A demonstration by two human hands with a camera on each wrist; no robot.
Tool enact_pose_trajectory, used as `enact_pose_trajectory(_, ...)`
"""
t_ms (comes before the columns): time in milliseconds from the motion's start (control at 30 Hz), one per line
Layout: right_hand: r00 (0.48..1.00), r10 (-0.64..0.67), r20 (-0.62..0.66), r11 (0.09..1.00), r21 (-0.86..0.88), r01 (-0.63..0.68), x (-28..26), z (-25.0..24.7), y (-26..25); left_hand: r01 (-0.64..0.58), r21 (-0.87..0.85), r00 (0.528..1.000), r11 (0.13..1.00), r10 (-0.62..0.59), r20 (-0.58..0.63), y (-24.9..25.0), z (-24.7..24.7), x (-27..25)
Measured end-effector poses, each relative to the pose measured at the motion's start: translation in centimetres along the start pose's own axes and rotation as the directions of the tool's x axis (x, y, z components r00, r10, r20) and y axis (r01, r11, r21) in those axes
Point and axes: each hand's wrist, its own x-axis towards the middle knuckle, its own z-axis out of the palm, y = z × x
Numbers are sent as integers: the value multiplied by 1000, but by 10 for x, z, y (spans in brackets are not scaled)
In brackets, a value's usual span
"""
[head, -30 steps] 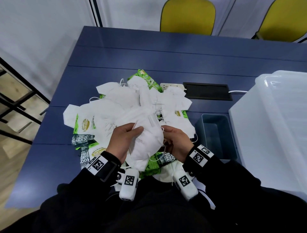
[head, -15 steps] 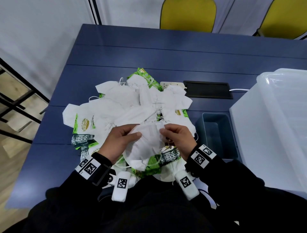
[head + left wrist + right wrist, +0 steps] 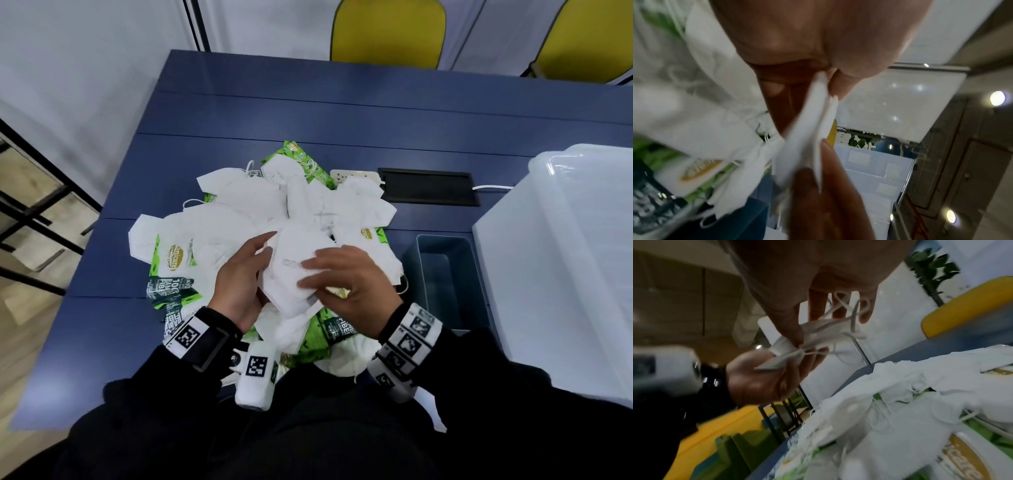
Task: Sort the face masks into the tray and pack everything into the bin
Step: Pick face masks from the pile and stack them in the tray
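You've got one folded white mask (image 3: 291, 270) lifted just above the heap of masks (image 3: 239, 212), both hands on it. Left hand (image 3: 239, 284) has its fingers (image 3: 842, 84) curled on the left edge, pinching the folded layers flat. Right hand (image 3: 349, 284) lies over the right side, fingers (image 3: 791, 327) pinched on the end where the ear loops (image 3: 846, 316) bunch up. That looks like you're keeping the loops gathered so they don't snag the pile.

Holding it by both edges keeps the fold closed, which should let it slide into the tray (image 3: 445, 274) edge-on. The tray sits on the worktop (image 3: 342, 113) just right of the heap, nothing visible inside it. The clear bin (image 3: 555, 257) stands right beside the tray, so the later pack is a short reach.

Green wipe packs (image 3: 171, 270) lie mixed under the masks; those are still to pack too.
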Motion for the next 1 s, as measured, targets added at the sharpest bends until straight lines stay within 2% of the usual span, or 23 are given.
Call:
enact_pose_trajectory(67,997,-71,5,993,-90,71,-7,7,4,26,-71,1000,997,-26,7,2,6,-3)
enact_pose_trajectory(167,996,-89,12,982,-167,90,-9,4,5,49,-99,998,994,-46,31,0,6,-4)
enact_pose_trajectory(267,994,-73,83,983,-162,86,-10,-3,5,-8,-10,993,1000,9,115,-5,4,-3)
enact_pose_trajectory(333,999,-7,52,998,-63,10,-11,-6,-2,-54,69,988,996,43,151,-9,0,-1)
enact_pose_trajectory(400,986,147,-72,989,31,-145,-10,-11,-6,-70,107,984,992,51,169,-9,-1,-3)
enact_pose_trajectory(467,914,384,-129,917,174,-360,-4,-14,-1,-68,132,979,989,40,202,-8,-2,-5)
enact_pose_trajectory(533,798,603,0,719,433,-544,6,-15,6,-43,131,974,990,13,224,-10,-2,-6)
enact_pose_trajectory(567,754,651,90,604,540,-586,9,-14,10,-31,121,973,992,3,229,-11,-2,-6)
enact_pose_trajectory(600,733,663,153,515,618,-594,11,-11,11,-21,110,975,994,-4,222,-12,-1,-6)
enact_pose_trajectory(633,734,657,174,479,656,-584,12,-8,10,-16,104,979,994,-6,205,-13,0,-7)
enact_pose_trajectory(700,736,656,165,466,679,-567,10,-1,5,-48,117,985,992,28,169,-16,2,-8)
enact_pose_trajectory(800,691,710,139,425,698,-577,10,10,2,-138,220,984,966,107,145,-21,5,-10)
enact_pose_trajectory(867,685,714,146,420,694,-585,11,14,1,-187,282,978,941,150,147,-23,5,-9)
enact_pose_trajectory(1000,634,683,363,315,637,-704,7,10,6,-220,293,975,930,198,106,-20,0,-5)
